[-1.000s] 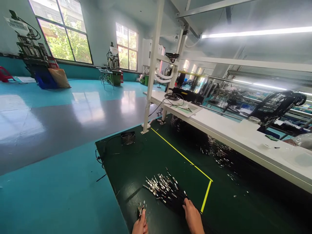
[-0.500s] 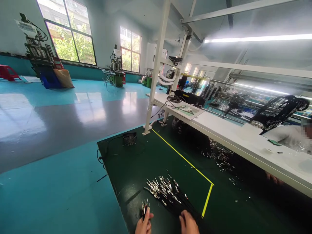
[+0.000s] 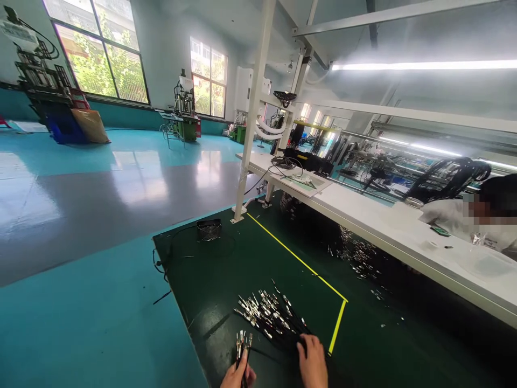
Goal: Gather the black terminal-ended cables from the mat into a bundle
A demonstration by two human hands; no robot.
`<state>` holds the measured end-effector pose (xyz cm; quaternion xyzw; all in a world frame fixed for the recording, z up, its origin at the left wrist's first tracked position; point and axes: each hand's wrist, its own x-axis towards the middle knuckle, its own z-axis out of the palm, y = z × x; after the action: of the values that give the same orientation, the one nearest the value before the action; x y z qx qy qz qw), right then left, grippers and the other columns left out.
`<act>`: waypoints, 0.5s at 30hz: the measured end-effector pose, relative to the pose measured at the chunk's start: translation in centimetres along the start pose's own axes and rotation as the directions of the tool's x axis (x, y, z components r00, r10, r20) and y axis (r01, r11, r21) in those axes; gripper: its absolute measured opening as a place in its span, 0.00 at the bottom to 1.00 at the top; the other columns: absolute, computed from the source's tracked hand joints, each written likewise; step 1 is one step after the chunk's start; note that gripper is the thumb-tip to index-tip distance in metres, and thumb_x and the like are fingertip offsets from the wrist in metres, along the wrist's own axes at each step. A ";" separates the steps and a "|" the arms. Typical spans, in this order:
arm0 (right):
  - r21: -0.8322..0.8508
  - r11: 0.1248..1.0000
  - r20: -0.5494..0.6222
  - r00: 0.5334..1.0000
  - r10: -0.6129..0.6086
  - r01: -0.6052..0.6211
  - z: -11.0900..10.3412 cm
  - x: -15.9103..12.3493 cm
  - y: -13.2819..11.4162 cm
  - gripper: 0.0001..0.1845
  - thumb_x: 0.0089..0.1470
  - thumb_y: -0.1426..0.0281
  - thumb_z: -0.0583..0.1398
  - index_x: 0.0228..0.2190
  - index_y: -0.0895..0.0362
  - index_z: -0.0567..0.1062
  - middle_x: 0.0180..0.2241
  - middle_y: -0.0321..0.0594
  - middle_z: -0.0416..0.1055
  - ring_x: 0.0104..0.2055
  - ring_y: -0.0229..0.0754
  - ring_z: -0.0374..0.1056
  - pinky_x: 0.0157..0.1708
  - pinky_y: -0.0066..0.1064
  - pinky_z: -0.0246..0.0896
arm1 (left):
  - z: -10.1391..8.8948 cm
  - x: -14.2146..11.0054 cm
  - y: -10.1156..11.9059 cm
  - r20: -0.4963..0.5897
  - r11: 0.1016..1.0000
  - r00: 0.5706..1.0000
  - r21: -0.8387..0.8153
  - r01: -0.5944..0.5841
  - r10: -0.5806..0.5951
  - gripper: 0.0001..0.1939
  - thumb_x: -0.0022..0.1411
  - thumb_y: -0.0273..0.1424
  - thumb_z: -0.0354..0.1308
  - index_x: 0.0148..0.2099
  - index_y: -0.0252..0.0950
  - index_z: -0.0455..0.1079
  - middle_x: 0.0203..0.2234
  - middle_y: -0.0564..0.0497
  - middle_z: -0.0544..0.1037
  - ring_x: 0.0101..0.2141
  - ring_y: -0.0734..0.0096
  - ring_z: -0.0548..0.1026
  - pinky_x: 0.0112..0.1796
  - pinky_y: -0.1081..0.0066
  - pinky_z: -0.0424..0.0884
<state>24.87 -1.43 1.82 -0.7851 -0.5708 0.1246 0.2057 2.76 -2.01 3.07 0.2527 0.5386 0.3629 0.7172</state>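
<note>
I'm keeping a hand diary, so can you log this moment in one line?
left hand: holds small cable bunch | right hand: at larger cable bunch | yellow line: on green surface

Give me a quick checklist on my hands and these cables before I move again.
1. Left hand gripping the small bunch: ok.
2. Right hand gripping the large bundle: cannot tell; fingers are at its near end, grip hidden.
3. Large bundle's metal tips lined up: not ok, spread unevenly.
4. Small bunch apart from the large bundle's tips: ok.
5. Black fan away from both hands: ok.
</note>
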 end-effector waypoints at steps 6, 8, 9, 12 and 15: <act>-0.065 0.996 0.026 0.998 -0.060 0.061 -0.5 3.1 4.5 0.17 0.50 0.61 0.48 0.27 0.55 0.73 0.31 0.41 0.71 0.35 0.43 0.69 0.37 0.32 0.63 | -0.8 1.1 -1.2 -0.029 0.992 0.999 -0.122 0.032 -0.036 0.31 0.27 0.62 0.53 0.18 0.38 0.53 0.09 0.61 0.54 0.12 0.82 0.53 0.16 0.76 0.52; -0.052 0.995 0.018 0.996 -0.082 0.083 -0.3 2.6 5.0 0.19 0.51 0.59 0.47 0.28 0.55 0.73 0.31 0.41 0.72 0.35 0.41 0.69 0.39 0.30 0.63 | -0.9 1.3 -1.3 -0.027 0.987 0.997 -0.145 0.064 -0.069 0.31 0.27 0.62 0.52 0.18 0.38 0.53 0.09 0.62 0.52 0.11 0.82 0.51 0.15 0.77 0.48; -0.041 0.995 0.002 0.995 -0.096 0.096 -0.3 2.3 5.2 0.21 0.50 0.56 0.46 0.29 0.55 0.73 0.32 0.41 0.72 0.36 0.42 0.69 0.40 0.30 0.64 | -0.8 1.3 -1.3 -0.019 0.983 0.994 -0.156 0.100 -0.105 0.32 0.27 0.63 0.51 0.18 0.39 0.53 0.08 0.62 0.51 0.10 0.82 0.51 0.14 0.77 0.46; 0.041 0.990 -0.082 0.988 -0.132 0.135 -0.6 0.9 5.3 0.25 0.48 0.51 0.46 0.29 0.55 0.75 0.32 0.43 0.74 0.37 0.43 0.70 0.40 0.30 0.65 | -0.3 1.1 -0.9 0.003 0.963 0.984 -0.206 0.176 -0.179 0.33 0.26 0.65 0.47 0.18 0.39 0.51 0.08 0.62 0.51 0.09 0.83 0.49 0.13 0.77 0.42; 0.155 0.979 -0.128 0.986 -0.110 0.129 -1.1 -0.8 4.5 0.25 0.46 0.50 0.48 0.27 0.55 0.75 0.29 0.43 0.75 0.34 0.43 0.70 0.37 0.30 0.67 | 0.4 0.7 -0.2 0.001 0.951 0.980 -0.243 0.192 -0.198 0.34 0.24 0.66 0.47 0.19 0.39 0.50 0.08 0.63 0.51 0.08 0.85 0.47 0.12 0.78 0.40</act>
<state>28.92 -3.53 0.65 -0.7357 -0.5918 0.1116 0.3099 3.31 -1.54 2.65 0.1049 0.5209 0.3560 0.7687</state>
